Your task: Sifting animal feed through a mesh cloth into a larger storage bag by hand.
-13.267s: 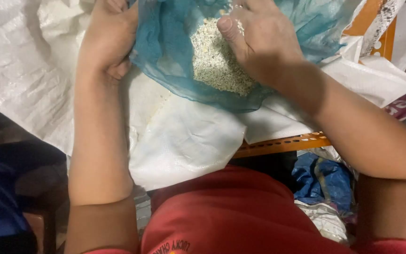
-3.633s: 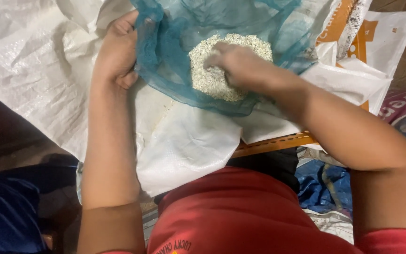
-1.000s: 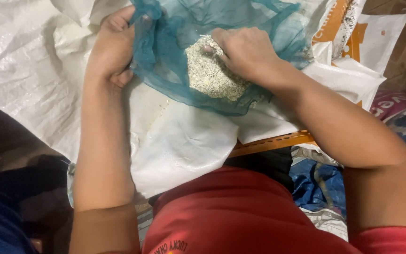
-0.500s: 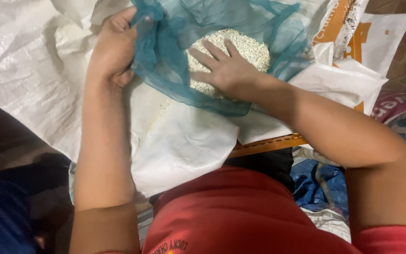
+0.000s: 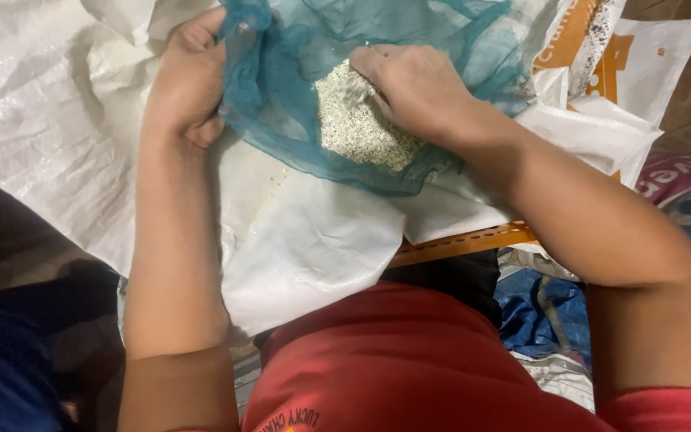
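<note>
A sheer teal cloth lies bunched on white woven sacks, cupping a heap of small pale grains. My left hand is shut on the cloth's left edge and holds it up. My right hand rests inside the cloth on top of the grains, fingers curled down into the heap. Whether it holds any grains is hidden under the palm.
White woven sacks spread to the left and under the cloth; another sack with orange print lies at the upper right. An orange slotted edge shows below the sacks. Blue fabric is bunched at the lower right.
My right hand, spread flat over the grains half a second ago, has drawn its fingers together and curled into the heap. My left hand has kept its hold on the cloth.
</note>
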